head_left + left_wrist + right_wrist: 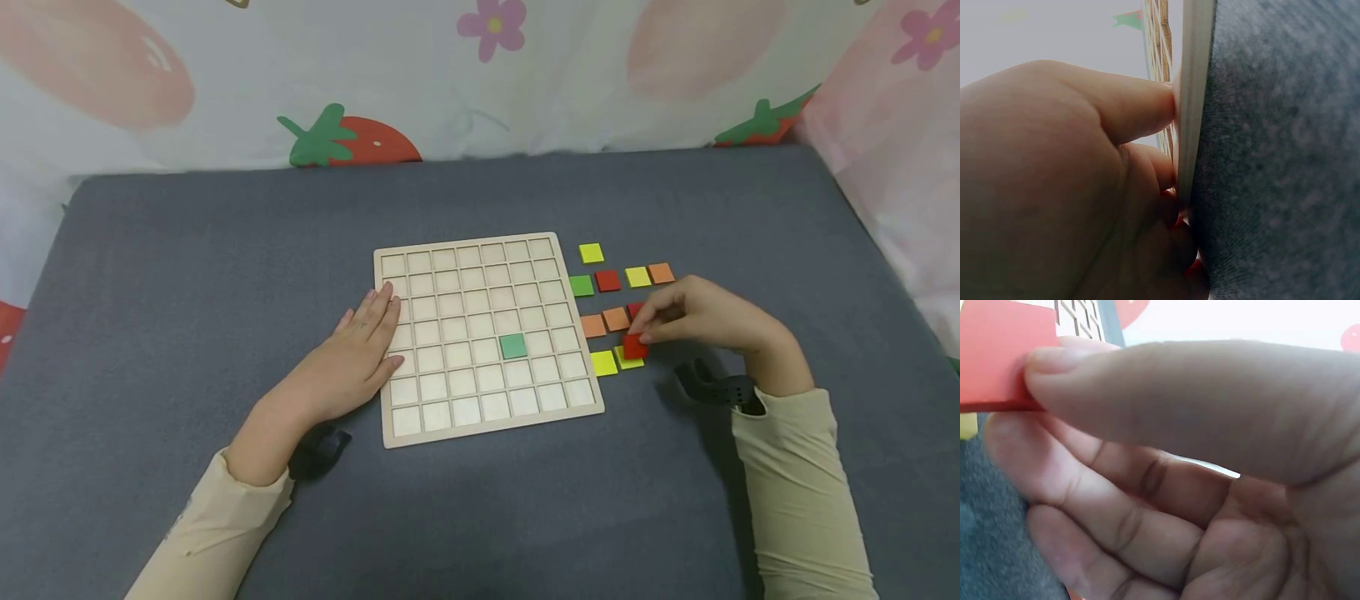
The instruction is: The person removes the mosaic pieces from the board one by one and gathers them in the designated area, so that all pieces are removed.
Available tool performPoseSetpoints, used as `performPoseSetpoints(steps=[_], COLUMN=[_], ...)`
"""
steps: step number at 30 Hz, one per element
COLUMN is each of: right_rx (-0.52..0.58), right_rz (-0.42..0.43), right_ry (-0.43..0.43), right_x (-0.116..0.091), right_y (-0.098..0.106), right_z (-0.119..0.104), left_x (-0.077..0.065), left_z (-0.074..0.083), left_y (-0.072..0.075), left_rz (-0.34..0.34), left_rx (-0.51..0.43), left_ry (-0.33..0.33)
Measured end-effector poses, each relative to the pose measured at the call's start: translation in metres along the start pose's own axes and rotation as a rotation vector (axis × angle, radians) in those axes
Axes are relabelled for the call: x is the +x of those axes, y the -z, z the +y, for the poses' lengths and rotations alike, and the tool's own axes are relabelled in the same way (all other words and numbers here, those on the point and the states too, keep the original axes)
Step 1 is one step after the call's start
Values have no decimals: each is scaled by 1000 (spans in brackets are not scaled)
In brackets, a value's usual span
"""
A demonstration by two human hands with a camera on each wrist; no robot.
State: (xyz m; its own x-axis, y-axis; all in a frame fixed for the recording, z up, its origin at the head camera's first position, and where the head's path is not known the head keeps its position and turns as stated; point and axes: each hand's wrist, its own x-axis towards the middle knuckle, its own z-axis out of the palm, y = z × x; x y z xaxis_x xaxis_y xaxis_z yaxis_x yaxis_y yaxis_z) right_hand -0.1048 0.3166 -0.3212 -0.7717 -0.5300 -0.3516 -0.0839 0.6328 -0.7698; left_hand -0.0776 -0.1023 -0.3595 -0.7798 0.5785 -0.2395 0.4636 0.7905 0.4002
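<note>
A pale wooden grid board (491, 427) lies on the grey cloth, with one green square tile (513, 346) in a cell right of its middle. My left hand (348, 367) rests flat on the board's left edge, fingers straight. In the left wrist view the thumb touches the rim of the board (1192, 100). My right hand (697, 315) pinches a red square tile (634, 346) between thumb and fingers. That tile (1004, 356) shows large in the right wrist view. It is above a yellow tile (628, 360), partly covering it.
Right of the board lie loose tiles: yellow (591, 252), green (582, 286), red (608, 281) and orange (661, 272) among them. Another red tile (637, 309) is partly hidden by the right hand. A patterned curtain (555, 83) hangs behind the table.
</note>
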Motion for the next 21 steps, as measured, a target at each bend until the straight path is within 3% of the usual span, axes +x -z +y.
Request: performPoseSetpoints(steps=[21], right_rx=[-53], right_rz=[17], right_ry=[-145], right_x=[-6], right_y=[7], right_z=[16], left_x=[1], left_z=[-1], left_y=[-1], left_rz=[-18], left_rx=[-6], left_ry=[7])
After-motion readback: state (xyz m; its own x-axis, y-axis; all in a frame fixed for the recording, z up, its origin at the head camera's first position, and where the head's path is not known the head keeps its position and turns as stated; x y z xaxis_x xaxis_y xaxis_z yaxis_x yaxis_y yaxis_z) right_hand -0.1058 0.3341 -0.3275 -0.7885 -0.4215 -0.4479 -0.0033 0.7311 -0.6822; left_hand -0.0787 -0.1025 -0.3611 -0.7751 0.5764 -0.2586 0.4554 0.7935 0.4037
